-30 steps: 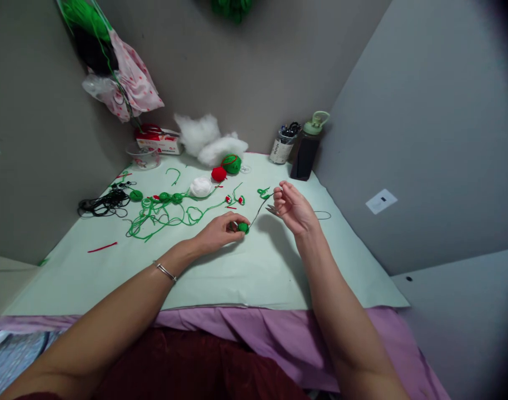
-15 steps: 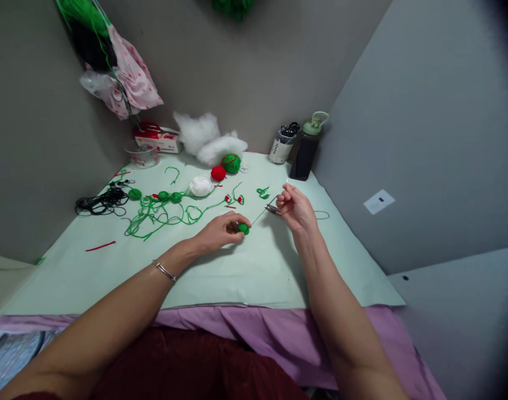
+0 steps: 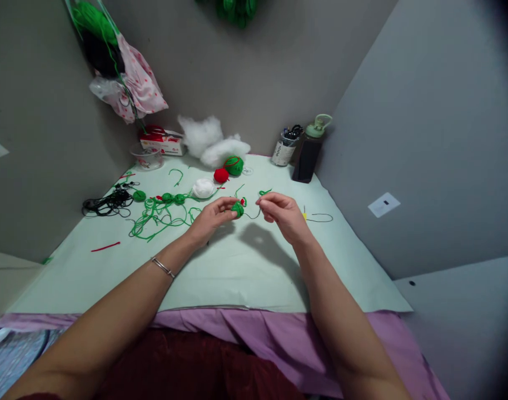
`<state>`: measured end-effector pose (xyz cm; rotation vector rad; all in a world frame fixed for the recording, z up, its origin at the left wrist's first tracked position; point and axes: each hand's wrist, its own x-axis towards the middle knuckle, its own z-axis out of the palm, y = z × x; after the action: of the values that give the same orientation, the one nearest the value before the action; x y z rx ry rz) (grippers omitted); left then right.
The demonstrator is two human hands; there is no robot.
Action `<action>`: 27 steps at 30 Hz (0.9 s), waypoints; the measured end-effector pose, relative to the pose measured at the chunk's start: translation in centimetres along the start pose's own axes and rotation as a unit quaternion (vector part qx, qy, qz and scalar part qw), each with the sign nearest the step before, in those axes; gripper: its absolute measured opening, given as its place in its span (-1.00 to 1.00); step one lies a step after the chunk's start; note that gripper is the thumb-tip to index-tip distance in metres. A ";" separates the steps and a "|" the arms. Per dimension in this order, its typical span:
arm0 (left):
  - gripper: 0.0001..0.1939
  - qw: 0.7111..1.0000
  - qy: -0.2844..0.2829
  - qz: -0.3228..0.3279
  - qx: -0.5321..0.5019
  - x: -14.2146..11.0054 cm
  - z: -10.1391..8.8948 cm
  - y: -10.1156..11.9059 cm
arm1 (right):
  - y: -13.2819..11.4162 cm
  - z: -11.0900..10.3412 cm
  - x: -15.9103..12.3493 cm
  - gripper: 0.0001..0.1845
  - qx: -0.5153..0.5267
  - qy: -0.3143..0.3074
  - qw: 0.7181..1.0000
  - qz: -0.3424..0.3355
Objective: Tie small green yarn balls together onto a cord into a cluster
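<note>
My left hand (image 3: pixel 213 218) holds a small green crocheted ball (image 3: pixel 238 209) between thumb and fingers, a little above the table. A dark thread (image 3: pixel 250 216) runs slack from the ball to my right hand (image 3: pixel 281 212). There, thumb and forefinger are pinched on the thread; whether a needle is between them is too small to tell. Behind the green ball sits a little red, white and green crocheted piece (image 3: pixel 243 202). Green yarn scraps (image 3: pixel 264 192) lie just beyond my right fingertips. A yellow bit (image 3: pixel 304 216) shows beside my right wrist, next to a thread loop (image 3: pixel 323 217).
Tangled green yarn (image 3: pixel 160 222) and black cord (image 3: pixel 108 203) lie at the left. Farther back are white (image 3: pixel 203 188), red (image 3: pixel 221 175) and green yarn balls (image 3: pixel 234 166), white stuffing (image 3: pixel 220 149), a plastic cup (image 3: pixel 149 159), a pen holder (image 3: pixel 283 151) and a bottle (image 3: pixel 308 155).
My right hand has come down and left, and the thread has gone from taut to slack. My left hand has raised the green ball and turned it. The snips' blades are now hidden.
</note>
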<state>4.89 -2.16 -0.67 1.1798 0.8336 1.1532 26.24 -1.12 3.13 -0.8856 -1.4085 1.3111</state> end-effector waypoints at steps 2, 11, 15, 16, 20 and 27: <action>-0.56 0.999 0.022 -0.003 -0.025 0.1 -0.1 0.2 | 0.3 0.6 -0.2 -0.74 -0.071 -0.016 0.997 -0.012; -0.60 0.999 0.039 0.004 -0.037 0.1 -0.2 0.5 | 0.5 1.7 -0.8 -0.74 -0.233 -0.056 0.970 -0.040; -0.60 0.999 0.039 0.003 -0.025 0.1 -0.2 0.4 | 0.8 1.6 -0.7 -0.75 -0.244 -0.055 0.967 -0.055; -0.60 0.999 0.039 0.003 -0.023 0.1 -0.3 0.4 | 0.9 1.6 -0.7 -0.75 -0.246 -0.057 0.966 -0.056; -0.61 0.999 0.041 0.001 -0.016 0.2 -0.3 0.4 | 0.7 1.7 -0.7 -0.76 -0.251 -0.061 0.964 -0.056; -0.60 0.999 0.038 -0.001 0.002 0.1 -0.4 0.4 | 0.8 1.6 -0.7 -0.75 -0.258 -0.070 0.963 -0.041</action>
<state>4.47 -1.94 -0.34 1.1438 0.8946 1.2009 24.81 -2.13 2.36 -1.0715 -1.9254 0.9685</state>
